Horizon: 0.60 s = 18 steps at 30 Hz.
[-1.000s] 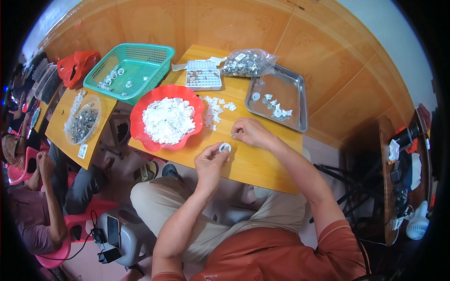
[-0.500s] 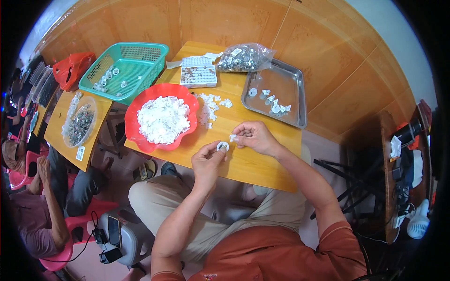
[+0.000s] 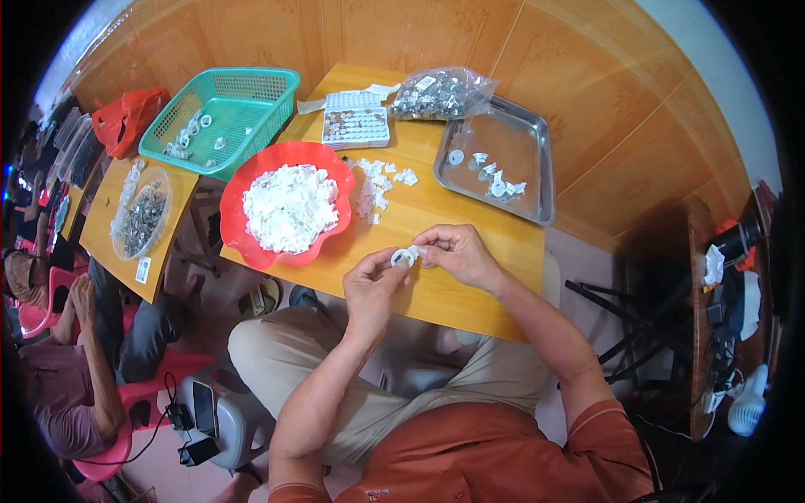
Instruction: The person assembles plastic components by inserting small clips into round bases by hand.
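Over the front part of the yellow table, my left hand [image 3: 369, 281] grips a round white plastic ring-shaped part [image 3: 402, 257] between thumb and fingers. My right hand [image 3: 457, 254] pinches a small white plastic piece [image 3: 416, 250] against the ring's right edge; the fingertips hide most of it. To the left of my hands stands a red scalloped bowl [image 3: 239, 239] heaped with small white plastic pieces [image 3: 289, 208]. More such pieces [image 3: 373, 189] lie loose on the wood beside the bowl. In the metal tray [image 3: 537, 159] at the right are several white and clear parts [image 3: 501, 184].
Behind the bowl sit a white gridded box [image 3: 356, 130] of small metal parts and a clear bag [image 3: 440, 96] of metal parts. A green basket [image 3: 277, 126] with white rings stands left, near a clear tub [image 3: 141, 214]. Another person [image 3: 71, 386] sits at the left.
My right hand has brought its small white piece leftward and down onto the ring, closing the gap between them. My left hand has barely moved. The whole view has shifted slightly.
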{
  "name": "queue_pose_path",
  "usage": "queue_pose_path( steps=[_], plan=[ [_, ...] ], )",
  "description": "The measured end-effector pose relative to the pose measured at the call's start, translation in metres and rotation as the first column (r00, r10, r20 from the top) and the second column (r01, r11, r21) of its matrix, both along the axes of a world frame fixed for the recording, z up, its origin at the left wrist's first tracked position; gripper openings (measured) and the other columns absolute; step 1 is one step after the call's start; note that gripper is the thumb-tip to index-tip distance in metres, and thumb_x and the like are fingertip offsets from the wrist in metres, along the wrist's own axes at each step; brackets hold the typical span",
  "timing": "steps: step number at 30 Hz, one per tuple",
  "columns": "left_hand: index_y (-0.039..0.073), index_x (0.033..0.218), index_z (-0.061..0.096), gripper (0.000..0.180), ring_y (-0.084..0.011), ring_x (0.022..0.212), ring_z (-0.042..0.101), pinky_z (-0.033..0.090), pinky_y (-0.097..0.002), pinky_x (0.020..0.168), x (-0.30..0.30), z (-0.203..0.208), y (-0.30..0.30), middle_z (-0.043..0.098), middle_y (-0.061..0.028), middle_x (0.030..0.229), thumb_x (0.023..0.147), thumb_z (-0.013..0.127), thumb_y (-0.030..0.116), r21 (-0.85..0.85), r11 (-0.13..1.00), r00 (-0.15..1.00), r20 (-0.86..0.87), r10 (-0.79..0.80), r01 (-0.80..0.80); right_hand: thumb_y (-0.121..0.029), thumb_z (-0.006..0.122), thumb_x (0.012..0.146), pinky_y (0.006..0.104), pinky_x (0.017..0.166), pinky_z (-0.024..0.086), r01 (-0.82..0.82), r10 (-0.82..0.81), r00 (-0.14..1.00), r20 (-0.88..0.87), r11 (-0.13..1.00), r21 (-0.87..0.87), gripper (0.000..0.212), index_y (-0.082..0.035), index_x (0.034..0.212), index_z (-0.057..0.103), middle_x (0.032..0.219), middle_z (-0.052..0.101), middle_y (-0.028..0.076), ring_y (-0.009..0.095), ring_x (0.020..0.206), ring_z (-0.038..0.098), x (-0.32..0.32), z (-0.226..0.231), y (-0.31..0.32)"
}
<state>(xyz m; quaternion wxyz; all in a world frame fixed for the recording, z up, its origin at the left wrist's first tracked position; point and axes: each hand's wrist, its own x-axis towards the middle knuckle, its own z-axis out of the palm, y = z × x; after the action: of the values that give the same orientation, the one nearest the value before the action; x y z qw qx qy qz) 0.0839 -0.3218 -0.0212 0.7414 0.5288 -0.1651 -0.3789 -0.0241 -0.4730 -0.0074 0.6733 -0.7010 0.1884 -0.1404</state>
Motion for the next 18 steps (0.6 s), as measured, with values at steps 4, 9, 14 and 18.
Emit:
queue_pose_path(
  steps=[4,9,14,18],
  plan=[
    [-0.007,0.108,0.063,0.023,-0.0106,0.071,0.062,0.05,-0.0215,0.066,0.001,0.001,0.0,0.067,-0.0079,0.09,0.086,0.066,-0.001,0.005,1.0,1.0,-0.003,-0.009,0.009,-0.007,0.06,0.093,0.0268,0.072,0.056,0.033,-0.033,0.999,-0.006,0.998,0.047,0.018,0.004,0.107,0.063,0.087,0.067,0.006,0.011,0.077,0.065,-0.002,-0.004,0.0],
    [-0.007,0.107,0.063,0.022,-0.0106,0.071,0.062,0.05,-0.0216,0.066,0.001,0.002,0.0,0.067,-0.0079,0.089,0.086,0.066,-0.001,-0.015,1.0,0.999,-0.031,-0.01,0.01,-0.008,0.062,0.093,0.0296,0.075,0.058,0.07,-0.075,0.997,0.022,0.983,0.17,0.021,0.006,0.109,0.061,0.091,0.067,0.008,0.013,0.078,0.066,-0.004,-0.008,0.0],
    [-0.005,0.105,0.064,0.019,-0.0093,0.07,0.058,0.049,-0.0214,0.064,0.0,0.005,-0.002,0.062,-0.0032,0.084,0.087,0.066,0.0,-0.009,1.0,0.999,-0.048,0.002,-0.003,-0.008,0.064,0.091,0.0275,0.076,0.056,0.019,-0.036,0.994,0.106,0.988,0.154,0.02,0.005,0.106,0.062,0.092,0.067,0.008,0.013,0.081,0.066,-0.006,-0.016,0.003],
    [-0.004,0.105,0.064,0.019,-0.009,0.069,0.058,0.05,-0.0211,0.064,0.0,0.005,-0.002,0.062,-0.0032,0.084,0.087,0.066,0.0,-0.014,1.0,0.999,-0.05,0.0,-0.001,-0.007,0.065,0.09,0.0257,0.076,0.055,0.04,-0.043,0.999,0.023,0.993,0.111,0.018,0.005,0.103,0.061,0.095,0.066,0.009,0.013,0.082,0.066,-0.006,-0.015,0.003]
  ],
)
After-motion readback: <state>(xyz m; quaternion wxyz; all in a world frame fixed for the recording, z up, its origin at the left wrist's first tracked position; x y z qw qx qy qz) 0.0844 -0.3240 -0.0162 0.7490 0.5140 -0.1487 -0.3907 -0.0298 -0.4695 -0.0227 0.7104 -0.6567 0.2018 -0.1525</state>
